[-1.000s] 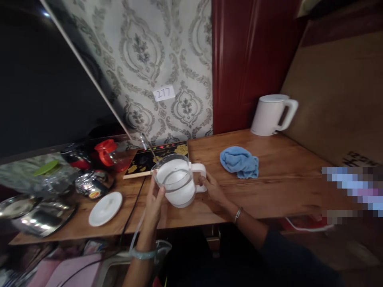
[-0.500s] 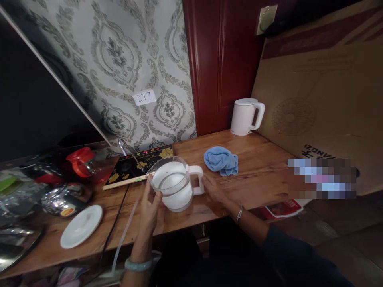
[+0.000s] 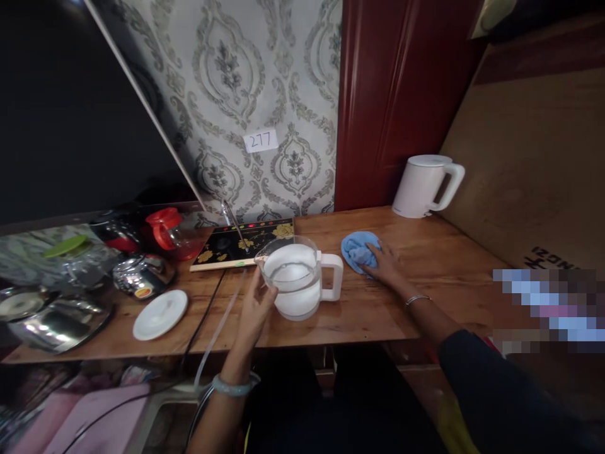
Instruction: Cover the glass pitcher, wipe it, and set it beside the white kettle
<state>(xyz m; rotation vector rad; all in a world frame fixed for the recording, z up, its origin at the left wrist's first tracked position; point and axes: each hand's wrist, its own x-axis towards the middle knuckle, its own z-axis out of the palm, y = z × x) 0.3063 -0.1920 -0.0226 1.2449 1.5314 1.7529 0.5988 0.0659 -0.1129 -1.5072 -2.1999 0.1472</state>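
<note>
Glass jug [image 3: 297,290] w/ white handle: upright on wood countertop [image 3: 401,315], nr front edge, handle pointing R, clear rim, whitish lower down. L hand [image 3: 258,306] clamped on jug's side by the spout, thumb in front, fingers partly hidden behind glass; pale bangle [image 3: 234,386] on that wrist. R hand [image 3: 387,268] closed on R side of blue cloth [image 3: 358,250], fingers over the bunched fabric, which lies on the countertop just R of jug handle; silver bracelet [image 3: 418,299] on wrist.

Behind jug: black induction cooktop [image 3: 224,246] w/ gold flowers, curved metal tap [image 3: 231,217] over it. Black cable [image 3: 205,312] + clear hose [image 3: 220,328] run btwn cooktop and front edge. Further L: white disc [image 3: 161,314] flat on wood, small steel teapot [image 3: 132,277], red-lidded pitcher [image 3: 165,230], jar w/ green lid [image 3: 69,246], big steel kettle [image 3: 57,325].

Back R, well apart from cloth: white elec. kettle [image 3: 420,186], upright nr cardboard box [image 3: 534,151]. Wall: patterned wallpaper [image 3: 231,69], paper tag [image 3: 261,140] reading "277".
</note>
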